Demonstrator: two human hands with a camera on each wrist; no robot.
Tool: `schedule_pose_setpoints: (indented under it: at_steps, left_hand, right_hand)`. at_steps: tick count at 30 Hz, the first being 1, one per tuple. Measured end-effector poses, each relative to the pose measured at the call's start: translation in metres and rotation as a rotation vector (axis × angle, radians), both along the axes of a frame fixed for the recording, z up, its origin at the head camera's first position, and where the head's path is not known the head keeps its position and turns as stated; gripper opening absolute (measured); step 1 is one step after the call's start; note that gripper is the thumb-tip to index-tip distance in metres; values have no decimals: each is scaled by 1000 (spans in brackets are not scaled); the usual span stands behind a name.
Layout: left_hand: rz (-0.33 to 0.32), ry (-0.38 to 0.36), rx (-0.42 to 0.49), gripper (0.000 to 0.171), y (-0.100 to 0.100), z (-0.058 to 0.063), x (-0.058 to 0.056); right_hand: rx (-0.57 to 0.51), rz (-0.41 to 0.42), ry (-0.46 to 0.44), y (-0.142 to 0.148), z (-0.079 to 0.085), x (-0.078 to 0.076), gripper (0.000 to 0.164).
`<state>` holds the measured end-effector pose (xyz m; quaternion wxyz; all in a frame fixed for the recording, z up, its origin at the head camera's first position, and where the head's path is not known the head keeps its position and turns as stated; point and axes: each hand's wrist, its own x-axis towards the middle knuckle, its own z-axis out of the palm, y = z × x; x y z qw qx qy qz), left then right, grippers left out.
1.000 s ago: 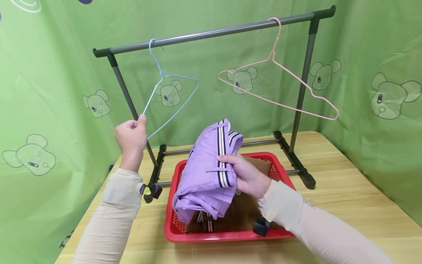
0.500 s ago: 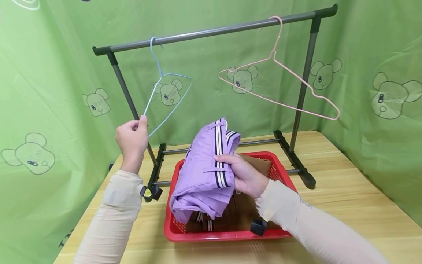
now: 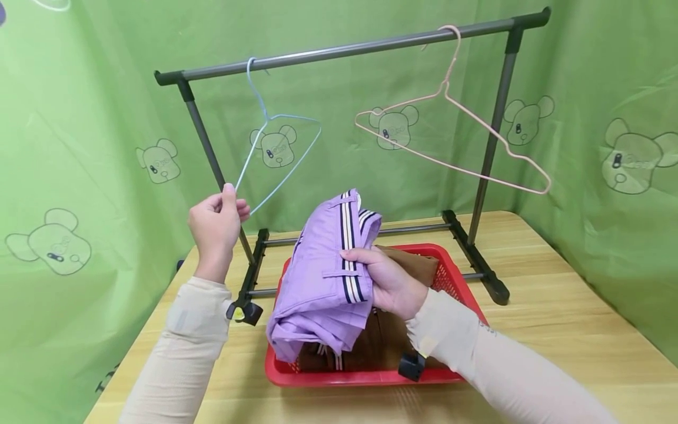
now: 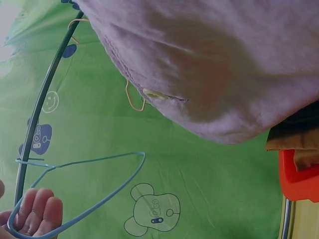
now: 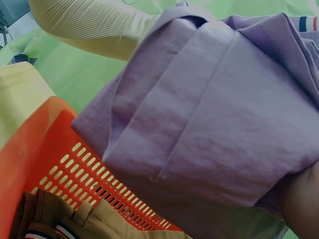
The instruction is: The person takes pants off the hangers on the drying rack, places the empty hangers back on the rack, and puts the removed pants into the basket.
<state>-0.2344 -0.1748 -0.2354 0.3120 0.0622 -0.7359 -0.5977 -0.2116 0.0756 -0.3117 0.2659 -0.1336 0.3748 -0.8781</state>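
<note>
My left hand point(image 3: 216, 227) pinches the lower left corner of a blue wire hanger point(image 3: 286, 175), whose hook sits over the rack's rail. In the left wrist view the fingers point(image 4: 47, 214) show beside the hanger's bent corner. With thumb on top, my right hand point(image 3: 394, 282) grips a folded purple garment point(image 3: 312, 265) by its striped waistband with belt loops. Folds hide whether it is trousers or a skirt. It is held above a red basket point(image 3: 371, 378), which contains brown clothing point(image 3: 378, 344) with striped trim. In the right wrist view the purple cloth point(image 5: 214, 114) covers most of that hand.
A grey metal clothes rack point(image 3: 339, 54) stands on the wooden table point(image 3: 561, 330), its feet behind and beside the basket. A pink hanger point(image 3: 450, 97) hangs at the rail's right. Green patterned cloth point(image 3: 339, 147) closes off the back and sides.
The purple garment and right hand have shifted slightly left. The left hand stays at the hanger's corner, some of its fingers now showing to the right of the wire. The view has turned slightly.
</note>
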Motion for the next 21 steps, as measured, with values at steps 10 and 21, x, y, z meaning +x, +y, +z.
schedule_pose_setpoints:
  at_steps: [10,21]
  left_hand:
    - [-49,28,148,63,-6,-5,4]
    - [30,-79,316,53,-14,-42,1]
  right_hand:
    - [16,8,14,0,-4,3,32]
    - [22,12,25,1,-8,3,30]
